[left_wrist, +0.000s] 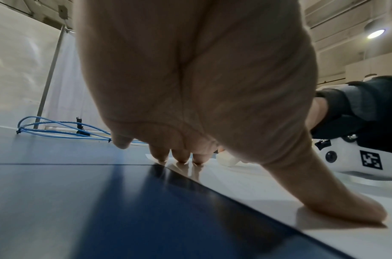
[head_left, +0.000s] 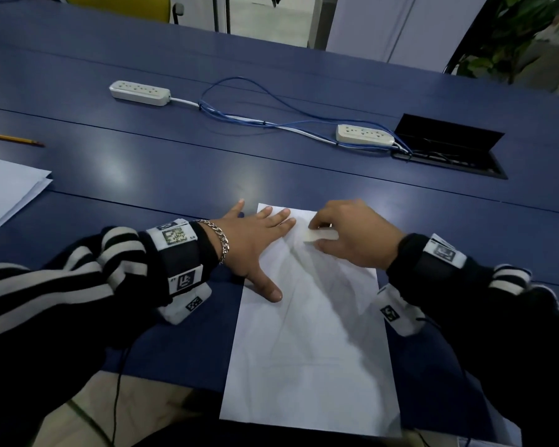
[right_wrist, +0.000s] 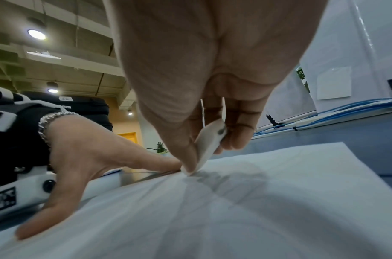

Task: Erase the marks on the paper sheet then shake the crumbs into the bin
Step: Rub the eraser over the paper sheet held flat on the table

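Both hands share the job: left hand [head_left: 255,240] pins the paper sheet [head_left: 310,343] with flat fingers while right hand [head_left: 352,233] pinches the eraser [head_left: 321,235]; short, light strokes should avoid creasing.

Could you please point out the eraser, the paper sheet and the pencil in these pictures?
eraser [right_wrist: 209,145]: right wrist view, on its flat white face.
paper sheet [head_left: 310,366]: head view, on its bare middle.
pencil [head_left: 10,138]: head view, on its yellow shaft.

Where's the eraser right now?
In the head view the eraser is pinched in the right hand, pressed on the far end of the paper sheet, just right of the left hand fingertips.
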`<move>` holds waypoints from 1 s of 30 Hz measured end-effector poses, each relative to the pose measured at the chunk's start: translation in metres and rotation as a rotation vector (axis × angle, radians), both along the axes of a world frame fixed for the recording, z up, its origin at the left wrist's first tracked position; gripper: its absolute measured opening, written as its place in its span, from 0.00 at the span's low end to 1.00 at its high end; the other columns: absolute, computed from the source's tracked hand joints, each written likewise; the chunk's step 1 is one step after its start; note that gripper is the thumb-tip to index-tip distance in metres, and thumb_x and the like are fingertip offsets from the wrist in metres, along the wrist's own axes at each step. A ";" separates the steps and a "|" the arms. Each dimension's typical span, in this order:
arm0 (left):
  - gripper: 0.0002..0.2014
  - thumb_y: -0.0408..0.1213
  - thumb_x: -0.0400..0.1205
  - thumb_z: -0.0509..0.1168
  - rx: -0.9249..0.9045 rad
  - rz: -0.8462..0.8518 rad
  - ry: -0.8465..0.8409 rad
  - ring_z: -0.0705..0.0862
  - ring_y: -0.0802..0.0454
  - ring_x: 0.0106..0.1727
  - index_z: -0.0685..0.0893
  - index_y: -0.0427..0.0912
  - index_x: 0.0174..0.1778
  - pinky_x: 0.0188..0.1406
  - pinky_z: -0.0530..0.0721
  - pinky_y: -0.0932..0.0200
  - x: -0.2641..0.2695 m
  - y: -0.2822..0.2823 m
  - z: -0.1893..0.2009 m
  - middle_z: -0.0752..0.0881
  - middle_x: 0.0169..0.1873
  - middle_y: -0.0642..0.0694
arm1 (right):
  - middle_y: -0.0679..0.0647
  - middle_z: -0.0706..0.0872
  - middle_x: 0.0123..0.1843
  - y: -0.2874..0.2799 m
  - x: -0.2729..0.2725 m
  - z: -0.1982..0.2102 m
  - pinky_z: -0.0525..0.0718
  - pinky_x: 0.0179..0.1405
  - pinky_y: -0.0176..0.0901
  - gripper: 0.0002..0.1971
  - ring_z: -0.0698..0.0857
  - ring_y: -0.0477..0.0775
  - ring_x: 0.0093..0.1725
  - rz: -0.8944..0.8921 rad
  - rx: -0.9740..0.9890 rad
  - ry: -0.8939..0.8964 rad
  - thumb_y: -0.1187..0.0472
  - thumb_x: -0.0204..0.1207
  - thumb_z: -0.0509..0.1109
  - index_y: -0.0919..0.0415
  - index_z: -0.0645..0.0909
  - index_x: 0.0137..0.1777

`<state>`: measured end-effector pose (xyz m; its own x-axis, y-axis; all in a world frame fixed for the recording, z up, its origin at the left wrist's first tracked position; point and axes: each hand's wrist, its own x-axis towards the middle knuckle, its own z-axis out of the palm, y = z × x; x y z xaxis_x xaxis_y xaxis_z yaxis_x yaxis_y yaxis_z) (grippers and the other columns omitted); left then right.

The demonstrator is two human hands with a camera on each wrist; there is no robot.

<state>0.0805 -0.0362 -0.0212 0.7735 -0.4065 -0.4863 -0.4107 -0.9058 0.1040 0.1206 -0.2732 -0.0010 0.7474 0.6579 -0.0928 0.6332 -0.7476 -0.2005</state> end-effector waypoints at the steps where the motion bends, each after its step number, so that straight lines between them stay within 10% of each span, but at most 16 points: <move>1: 0.74 0.85 0.61 0.68 -0.002 0.001 -0.002 0.33 0.51 0.92 0.31 0.55 0.91 0.85 0.30 0.26 0.000 0.001 -0.001 0.30 0.90 0.58 | 0.42 0.83 0.49 -0.001 -0.003 0.000 0.81 0.53 0.42 0.16 0.83 0.47 0.51 0.038 0.000 0.034 0.43 0.74 0.75 0.47 0.87 0.59; 6: 0.75 0.86 0.61 0.68 0.003 -0.005 -0.004 0.33 0.51 0.92 0.30 0.55 0.91 0.85 0.30 0.25 0.000 0.002 -0.003 0.29 0.90 0.58 | 0.35 0.81 0.44 0.000 0.000 0.006 0.71 0.43 0.23 0.17 0.79 0.36 0.42 0.140 0.013 0.090 0.43 0.72 0.78 0.47 0.89 0.58; 22: 0.76 0.87 0.60 0.67 0.012 -0.007 -0.003 0.33 0.52 0.91 0.29 0.55 0.91 0.84 0.30 0.24 0.000 0.002 -0.003 0.29 0.90 0.58 | 0.46 0.84 0.45 0.009 -0.001 0.005 0.82 0.50 0.46 0.17 0.84 0.52 0.47 0.061 0.002 -0.024 0.44 0.72 0.75 0.51 0.89 0.57; 30: 0.71 0.86 0.65 0.65 -0.016 -0.047 -0.055 0.33 0.48 0.92 0.31 0.55 0.91 0.88 0.32 0.32 -0.001 0.003 -0.003 0.30 0.90 0.55 | 0.44 0.84 0.47 -0.012 -0.017 0.009 0.79 0.51 0.40 0.16 0.82 0.49 0.48 0.050 0.017 -0.023 0.43 0.74 0.75 0.49 0.89 0.58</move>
